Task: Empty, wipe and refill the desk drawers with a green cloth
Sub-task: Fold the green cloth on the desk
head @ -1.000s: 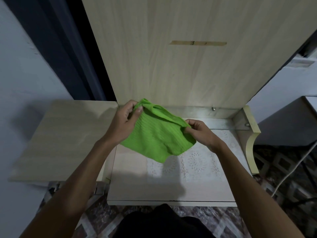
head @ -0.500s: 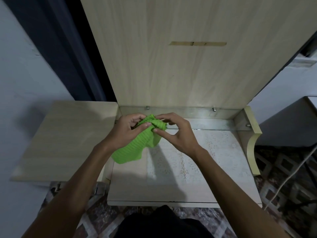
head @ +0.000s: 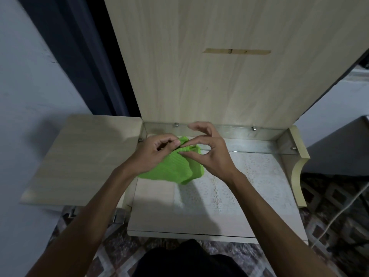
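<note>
- Left hand (head: 153, 154): forearm rises from the lower left edge; wrist bent inward, fingers curled, thumb and fingertips pinching the top edge of the green cloth (head: 175, 168).
- Right hand (head: 209, 154): forearm rises from the lower right; thumb and forefinger pinch the same bunched top edge, just beside the left hand; the other fingers are lifted and spread above it.
- Green cloth: folded, hanging below both hands, above the lace mat (head: 239, 186) on the pull-out shelf (head: 159, 222).
- Hard to make out: part of the cloth's left side is hidden behind the left hand; whether its lower edge touches the shelf cannot be told.
- Upright wooden panel (head: 219, 76): beyond both hands.
- Side shelf (head: 83, 156): left of the left hand.
</note>
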